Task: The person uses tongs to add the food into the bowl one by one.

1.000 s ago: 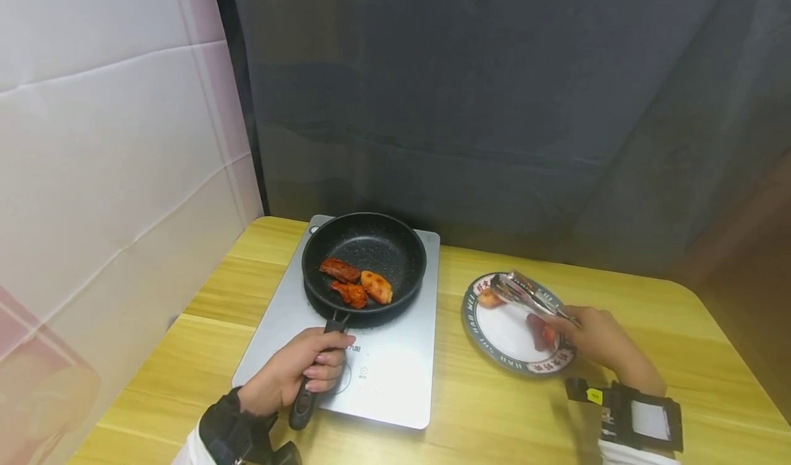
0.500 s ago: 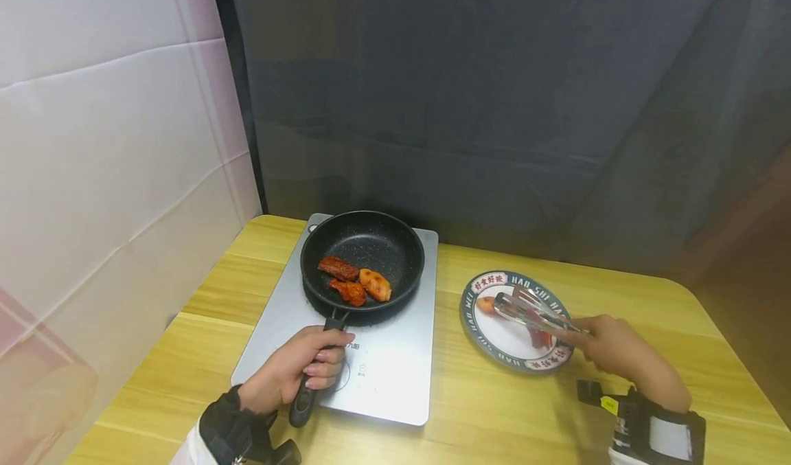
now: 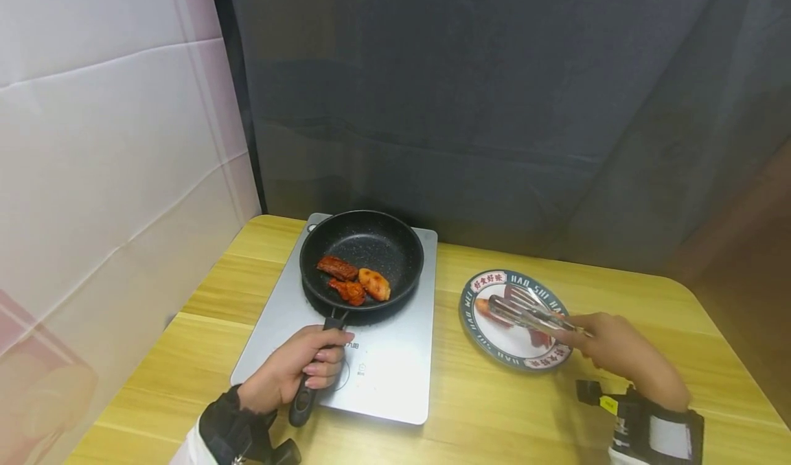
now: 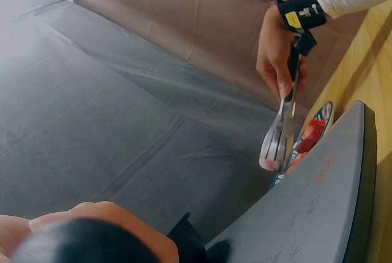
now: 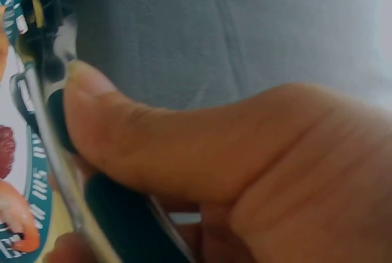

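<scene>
My left hand [image 3: 309, 365] grips the black handle [image 3: 303, 404] of a frying pan [image 3: 391, 248]. In the pan lie a dark red-brown meat strip [image 3: 337, 268], a reddish chicken-like piece [image 3: 348, 291] and a golden browned piece [image 3: 374, 284]. On the right, my right hand [image 3: 612, 345] holds metal tongs [image 3: 533, 315] over a plate [image 3: 488, 345] with a green patterned rim. Dark red meat [image 3: 540, 338] and an orange piece [image 3: 483, 306] lie on it, partly covered by the tongs. A pinkish patch [image 4: 267, 164] shows at the tong tips; whether they pinch food is unclear.
The pan stands on a flat silver induction cooker [image 3: 395, 382] at the left of the wooden table [image 3: 494, 410]. A dark grey curtain [image 3: 463, 108] hangs behind the table, and a pale cloth wall [image 3: 123, 142] stands at the left.
My right hand has shifted right and turned the tongs flatter over the plate, their tips lowering slightly. The left hand still holds the pan handle, and the food in the pan has not moved.
</scene>
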Tool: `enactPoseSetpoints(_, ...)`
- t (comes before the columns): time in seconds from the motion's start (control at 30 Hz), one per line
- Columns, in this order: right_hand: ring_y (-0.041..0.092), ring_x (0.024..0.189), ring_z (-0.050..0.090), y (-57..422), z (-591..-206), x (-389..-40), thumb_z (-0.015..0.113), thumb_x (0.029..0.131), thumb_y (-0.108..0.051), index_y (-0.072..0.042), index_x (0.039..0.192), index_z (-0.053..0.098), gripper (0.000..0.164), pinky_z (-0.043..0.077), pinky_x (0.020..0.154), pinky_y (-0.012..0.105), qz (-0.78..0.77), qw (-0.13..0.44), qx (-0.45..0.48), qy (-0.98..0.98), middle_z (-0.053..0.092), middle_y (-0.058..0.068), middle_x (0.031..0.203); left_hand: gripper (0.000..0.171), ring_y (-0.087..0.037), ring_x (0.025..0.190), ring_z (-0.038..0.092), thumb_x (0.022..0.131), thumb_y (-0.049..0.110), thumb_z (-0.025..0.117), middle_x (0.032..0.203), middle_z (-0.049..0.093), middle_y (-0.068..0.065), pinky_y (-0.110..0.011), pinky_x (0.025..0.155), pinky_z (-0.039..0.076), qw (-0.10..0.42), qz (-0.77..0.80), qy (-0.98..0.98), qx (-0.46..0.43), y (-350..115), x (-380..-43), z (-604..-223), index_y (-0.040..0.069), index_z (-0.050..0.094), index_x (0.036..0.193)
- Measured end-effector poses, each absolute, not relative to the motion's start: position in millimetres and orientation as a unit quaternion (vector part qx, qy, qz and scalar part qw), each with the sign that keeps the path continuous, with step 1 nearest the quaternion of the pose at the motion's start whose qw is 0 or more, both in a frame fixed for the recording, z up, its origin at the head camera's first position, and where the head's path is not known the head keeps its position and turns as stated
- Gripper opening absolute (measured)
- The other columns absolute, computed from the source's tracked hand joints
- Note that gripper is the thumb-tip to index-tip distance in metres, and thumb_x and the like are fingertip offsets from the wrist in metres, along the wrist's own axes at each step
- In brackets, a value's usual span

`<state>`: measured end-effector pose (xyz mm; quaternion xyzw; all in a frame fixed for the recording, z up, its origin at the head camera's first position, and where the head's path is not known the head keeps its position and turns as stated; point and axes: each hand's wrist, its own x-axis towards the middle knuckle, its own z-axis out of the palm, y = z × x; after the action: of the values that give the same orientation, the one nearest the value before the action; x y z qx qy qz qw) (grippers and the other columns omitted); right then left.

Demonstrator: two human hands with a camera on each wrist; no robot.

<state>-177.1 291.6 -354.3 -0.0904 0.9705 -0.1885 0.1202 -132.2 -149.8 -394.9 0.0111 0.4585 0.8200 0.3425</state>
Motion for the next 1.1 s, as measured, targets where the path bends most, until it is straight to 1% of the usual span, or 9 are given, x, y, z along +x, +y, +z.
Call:
enactPoseSetpoints(0.07, 0.014, 0.049, 0.048, 293, -357, -180, 0.053, 0.083, -0.048, 0.004, 0.119, 0.052, 0.063, 0.039, 0.044, 0.029, -0.188, 0.116, -0.096, 0.971, 0.055, 0.005, 0.07, 0.025, 0.001, 0.032, 0.029, 0.087, 0.013, 0.049, 0.049, 0.026, 0.009, -0.015, 0.029, 0.022, 0.343, 0.821, 0.457, 0.012, -150, -132, -395, 0.012, 0.032, 0.068)
enactPoseSetpoints(0.1, 0.014, 0.049, 0.048, 294, -359, -182, 0.054, 0.083, -0.047, 0.004, 0.119, 0.053, 0.062, 0.039, 0.044, 0.028, -0.188, 0.113, -0.096, 0.971, 0.055, 0.005, 0.068, 0.025, 0.001, 0.032, 0.029, 0.087, 0.013, 0.049, 0.049, 0.026, 0.009, -0.015, 0.029, 0.022, 0.343, 0.821, 0.456, 0.012, -149, -132, -395, 0.012, 0.032, 0.068)
enactPoseSetpoints(0.27, 0.014, 0.046, 0.045, 295, -367, -187, 0.056, 0.083, -0.044, 0.003, 0.119, 0.053, 0.059, 0.037, 0.041, 0.027, -0.193, 0.122, -0.089, 0.97, 0.047, 0.001, 0.055, 0.025, 0.001, 0.032, 0.029, 0.087, 0.013, 0.049, 0.049, 0.027, 0.009, -0.015, 0.029, 0.022, 0.343, 0.822, 0.454, 0.011, -149, -132, -395, 0.012, 0.032, 0.068)
enactPoseSetpoints(0.37, 0.014, 0.043, 0.044, 294, -369, -187, 0.056, 0.082, -0.046, 0.001, 0.121, 0.052, 0.06, 0.036, 0.04, 0.028, -0.2, 0.134, -0.085, 0.967, 0.045, -0.001, 0.05, 0.025, 0.001, 0.033, 0.028, 0.087, 0.013, 0.049, 0.049, 0.027, 0.009, -0.015, 0.029, 0.022, 0.342, 0.823, 0.454, 0.013, -150, -133, -396, 0.012, 0.032, 0.069)
enactPoseSetpoints(0.5, 0.014, 0.04, 0.043, 290, -369, -186, 0.056, 0.079, -0.053, -0.002, 0.121, 0.053, 0.066, 0.036, 0.039, 0.028, -0.199, 0.141, -0.08, 0.967, 0.043, -0.001, 0.046, 0.025, 0.0, 0.033, 0.028, 0.087, 0.014, 0.05, 0.049, 0.027, 0.009, -0.015, 0.029, 0.022, 0.34, 0.823, 0.455, 0.016, -150, -133, -395, 0.012, 0.033, 0.069)
enactPoseSetpoints(0.63, 0.013, 0.039, 0.041, 285, -367, -185, 0.057, 0.075, -0.058, -0.002, 0.116, 0.057, 0.07, 0.035, 0.039, 0.028, -0.187, 0.14, -0.079, 0.969, 0.041, -0.003, 0.044, 0.025, 0.0, 0.033, 0.028, 0.087, 0.014, 0.05, 0.049, 0.027, 0.009, -0.015, 0.029, 0.022, 0.34, 0.822, 0.456, 0.016, -150, -133, -395, 0.012, 0.033, 0.07)
enactPoseSetpoints(0.77, 0.011, 0.039, 0.04, 283, -367, -185, 0.059, 0.072, -0.059, -0.004, 0.113, 0.06, 0.069, 0.034, 0.039, 0.026, -0.184, 0.137, -0.075, 0.97, 0.04, -0.003, 0.044, 0.025, 0.0, 0.033, 0.028, 0.087, 0.014, 0.05, 0.049, 0.027, 0.009, -0.015, 0.029, 0.022, 0.343, 0.822, 0.454, 0.015, -150, -133, -396, 0.012, 0.032, 0.069)
enactPoseSetpoints(0.93, 0.011, 0.04, 0.041, 281, -366, -185, 0.061, 0.072, -0.056, -0.005, 0.11, 0.062, 0.064, 0.034, 0.039, 0.026, -0.187, 0.129, -0.077, 0.971, 0.042, -0.003, 0.046, 0.025, 0.0, 0.033, 0.029, 0.087, 0.014, 0.05, 0.049, 0.027, 0.009, -0.015, 0.029, 0.022, 0.342, 0.822, 0.454, 0.016, -150, -132, -396, 0.012, 0.032, 0.069)
enactPoseSetpoints(1.1, 0.012, 0.041, 0.043, 282, -366, -184, 0.061, 0.075, -0.052, -0.008, 0.104, 0.067, 0.053, 0.035, 0.039, 0.026, -0.182, 0.119, -0.095, 0.971, 0.046, -0.003, 0.048, 0.025, 0.0, 0.033, 0.029, 0.087, 0.015, 0.051, 0.049, 0.027, 0.009, -0.015, 0.03, 0.022, 0.343, 0.821, 0.455, 0.016, -150, -132, -395, 0.012, 0.032, 0.07)
